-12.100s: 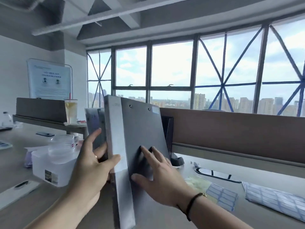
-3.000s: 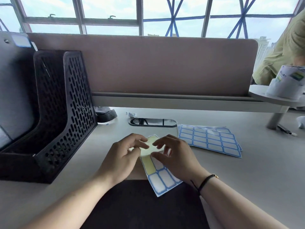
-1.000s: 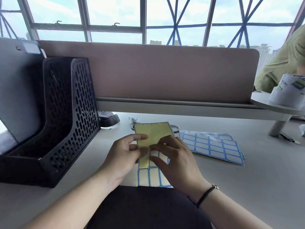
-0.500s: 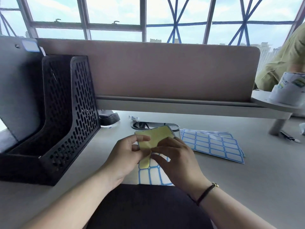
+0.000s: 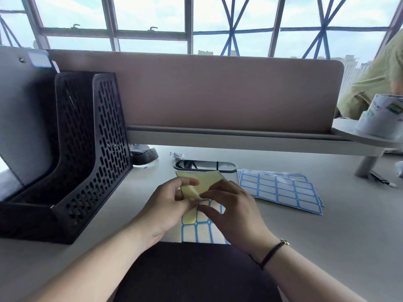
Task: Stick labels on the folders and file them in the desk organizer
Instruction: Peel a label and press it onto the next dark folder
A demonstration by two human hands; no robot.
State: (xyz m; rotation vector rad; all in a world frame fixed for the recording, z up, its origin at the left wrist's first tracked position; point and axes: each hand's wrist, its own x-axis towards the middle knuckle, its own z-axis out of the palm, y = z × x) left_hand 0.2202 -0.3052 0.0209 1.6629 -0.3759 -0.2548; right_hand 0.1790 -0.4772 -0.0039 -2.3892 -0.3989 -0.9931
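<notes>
Half a second ago the yellow backing of the label sheet (image 5: 201, 182) stood higher; now it lies folded lower toward the desk (image 5: 327, 236), its far edge just short of the cable grommet (image 5: 205, 165) at 12 o'clock. The left hand (image 5: 168, 205) pinches the sheet's curled yellow edge, and the right hand (image 5: 231, 210) pinches at the blue-bordered labels where the fingertips of both meet. A spare stack of label sheets (image 5: 281, 192) lies at 2 o'clock, unmoved. The desk organizer (image 5: 91, 153) stands at 9 o'clock with a labelled grey folder (image 5: 24, 105) inside. A dark folder (image 5: 192, 273) lies at 6 o'clock under the wrists.
</notes>
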